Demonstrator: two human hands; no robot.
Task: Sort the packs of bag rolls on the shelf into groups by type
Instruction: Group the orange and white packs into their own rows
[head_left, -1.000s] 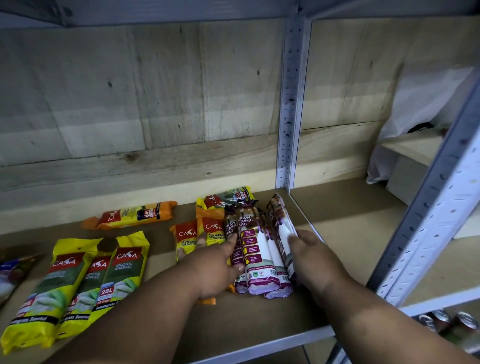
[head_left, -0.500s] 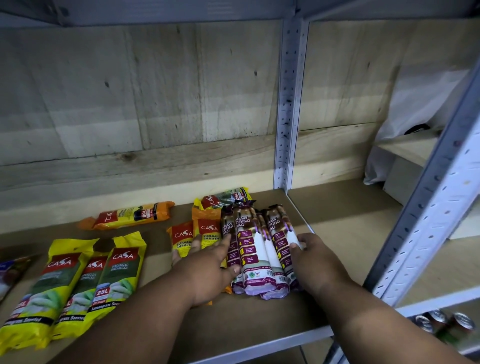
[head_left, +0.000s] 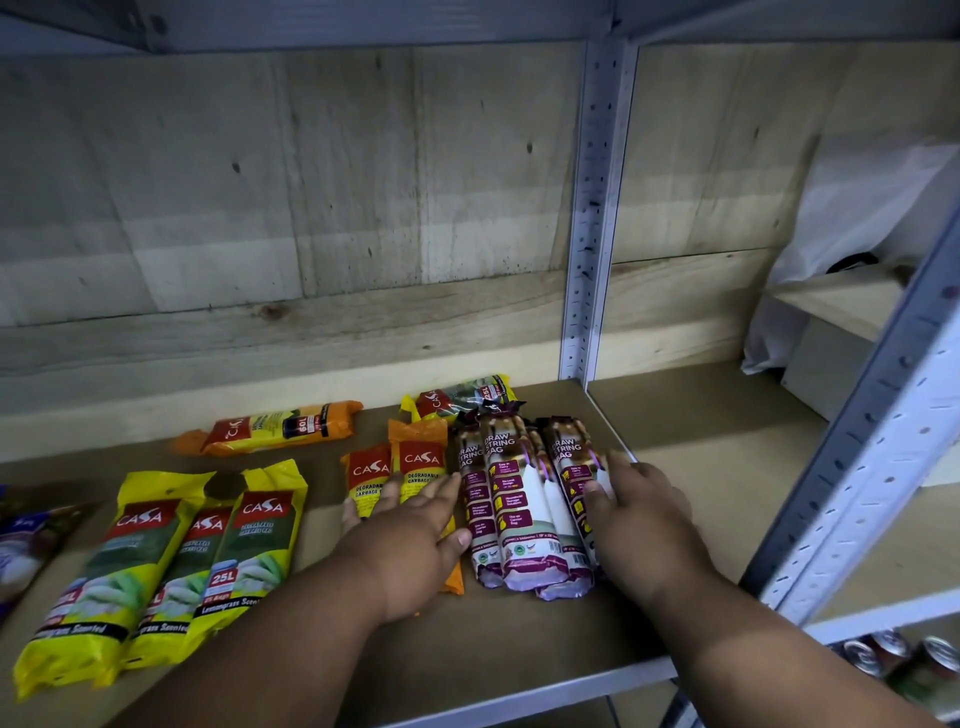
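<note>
Three purple-and-white draw string bag packs (head_left: 511, 499) lie side by side on the brown shelf board (head_left: 467, 639). My right hand (head_left: 644, 525) grips the rightmost of them, thumb on top and fingers along its right side. My left hand (head_left: 415, 540) lies flat on two orange Casa packs (head_left: 415, 457), its thumb touching the leftmost purple pack. Three yellow Casa 25L packs (head_left: 156, 561) lie together at the left. An orange 60L pack (head_left: 275, 428) lies crosswise behind them. Another yellow 25L pack (head_left: 462, 397) lies behind the purple packs.
A blue pack (head_left: 21, 540) shows at the far left edge. A perforated metal upright (head_left: 592, 208) stands at the back, and a slanted metal post (head_left: 883, 441) stands at the front right. Cans (head_left: 883, 654) sit on the shelf below, and a white bag (head_left: 857, 218) hangs at the right.
The rightmost purple pack, tilted on edge before, now lies flat against the others. My two hands have closed in slightly on the purple group.
</note>
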